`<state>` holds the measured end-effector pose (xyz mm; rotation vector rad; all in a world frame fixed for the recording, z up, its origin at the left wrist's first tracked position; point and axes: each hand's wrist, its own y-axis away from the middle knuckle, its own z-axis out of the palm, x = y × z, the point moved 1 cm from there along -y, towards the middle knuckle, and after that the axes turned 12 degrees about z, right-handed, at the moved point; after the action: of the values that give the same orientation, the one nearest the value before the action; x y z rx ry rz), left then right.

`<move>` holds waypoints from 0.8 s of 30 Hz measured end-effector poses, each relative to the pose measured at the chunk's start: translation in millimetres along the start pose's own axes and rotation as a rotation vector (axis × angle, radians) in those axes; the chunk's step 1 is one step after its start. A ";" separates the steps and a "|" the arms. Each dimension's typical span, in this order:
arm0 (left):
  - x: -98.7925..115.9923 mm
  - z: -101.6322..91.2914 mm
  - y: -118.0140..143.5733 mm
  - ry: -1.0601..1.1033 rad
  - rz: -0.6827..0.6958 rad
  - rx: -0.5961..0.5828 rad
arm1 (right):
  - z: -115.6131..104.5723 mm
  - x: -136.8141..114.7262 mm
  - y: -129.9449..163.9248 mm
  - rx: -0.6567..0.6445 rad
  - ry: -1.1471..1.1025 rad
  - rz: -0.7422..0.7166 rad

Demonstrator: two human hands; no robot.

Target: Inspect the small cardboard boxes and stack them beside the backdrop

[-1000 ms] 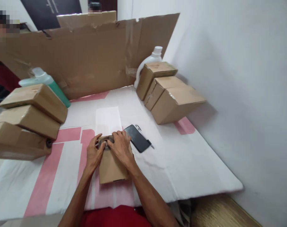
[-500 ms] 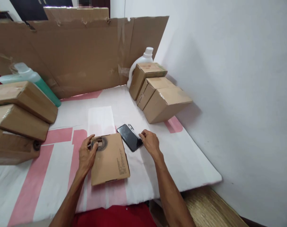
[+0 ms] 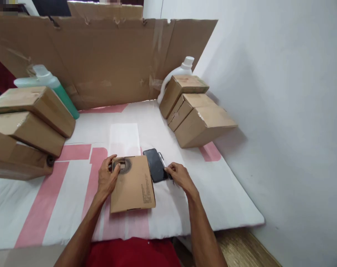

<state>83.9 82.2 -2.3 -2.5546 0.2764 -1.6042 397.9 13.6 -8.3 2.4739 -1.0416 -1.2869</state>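
Observation:
A flat cardboard box with a dark ring printed around a cutout and small print on one side lies in front of me. My left hand grips its left edge, thumb on top by the cutout. Against the box's right side is a black smartphone, screen up. My right hand pinches a white and black pen between thumb and fingertips, along the phone's right edge. Whether the pen touches the phone, I cannot tell.
Brown boxes and a green liquid bottle stand at the left. More boxes and a white jug are at the right near the wall. A large cardboard panel spans the back. White paper lies on the cloth.
The camera view has shifted. The phone has turned more upright in view and lies closer to the box. The pen, in my right hand, shows more along the phone's right edge.

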 end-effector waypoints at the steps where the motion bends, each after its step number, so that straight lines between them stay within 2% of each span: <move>1: -1.2 0.6 0.4 0.006 0.000 0.003 | -4.7 -0.1 5.7 0.020 -0.023 0.004; 4: -6.1 3.4 1.8 0.036 -0.001 0.005 | -18.3 -10.8 25.2 0.023 -0.266 -0.002; 7: -11.6 4.2 4.0 0.079 -0.002 -0.009 | -13.4 -38.6 43.4 -0.124 -0.722 -0.034; 9: -15.1 1.8 7.0 0.114 -0.005 -0.045 | 6.4 -62.1 53.4 -0.243 -0.924 -0.070; 12: -20.5 -4.9 14.5 0.172 -0.008 -0.130 | 52.0 -91.8 63.7 -0.359 -1.072 -0.139; 15: -25.7 -10.2 22.4 0.211 0.026 -0.219 | 94.6 -104.5 66.7 -0.364 -1.018 -0.194; 18: -30.1 -11.1 26.2 0.195 0.066 -0.254 | 117.4 -102.4 65.5 -0.352 -0.796 -0.254; 21: -33.1 -9.3 25.9 0.167 0.085 -0.267 | 120.6 -96.1 65.0 -0.349 -0.683 -0.287; 24: -35.4 -8.0 24.6 0.161 0.086 -0.270 | 113.4 -92.9 66.5 -0.328 -0.661 -0.286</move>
<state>59.4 65.7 -34.8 -2.5575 0.6508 -1.8559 241.0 43.1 11.9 2.0303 -0.5037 -2.2469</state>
